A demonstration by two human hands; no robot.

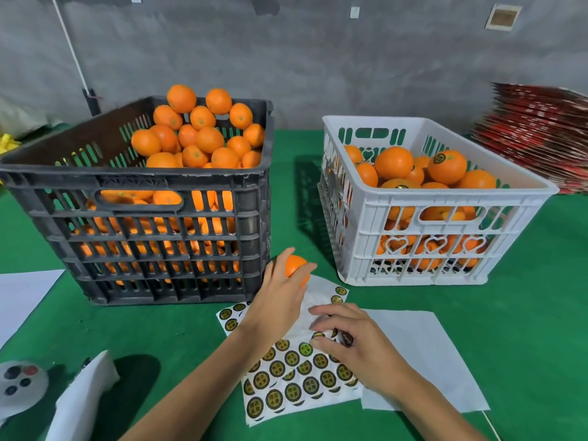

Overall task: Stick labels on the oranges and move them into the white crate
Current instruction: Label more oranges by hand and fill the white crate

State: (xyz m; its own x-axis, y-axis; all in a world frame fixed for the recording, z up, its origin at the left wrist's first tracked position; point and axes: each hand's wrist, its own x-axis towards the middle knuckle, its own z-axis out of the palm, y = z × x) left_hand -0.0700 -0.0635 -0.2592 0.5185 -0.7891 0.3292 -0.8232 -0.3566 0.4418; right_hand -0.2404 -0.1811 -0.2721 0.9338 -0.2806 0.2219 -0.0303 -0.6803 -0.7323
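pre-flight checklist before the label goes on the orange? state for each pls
1. Orange held: ok, left hand grips it above the label sheet.
2. Label picked: cannot tell, right hand fingertips are curled at the sheet's top edge; a freed label is not clearly visible.
3. Label supply: ok, many round labels remain on the sheet.
4. Held orange unlabelled: cannot tell, the left hand covers much of it.
5. Room in white crate: ok, oranges sit below the rim on the near side.
6. Path to white crate: ok, bare green table between the hands and it.
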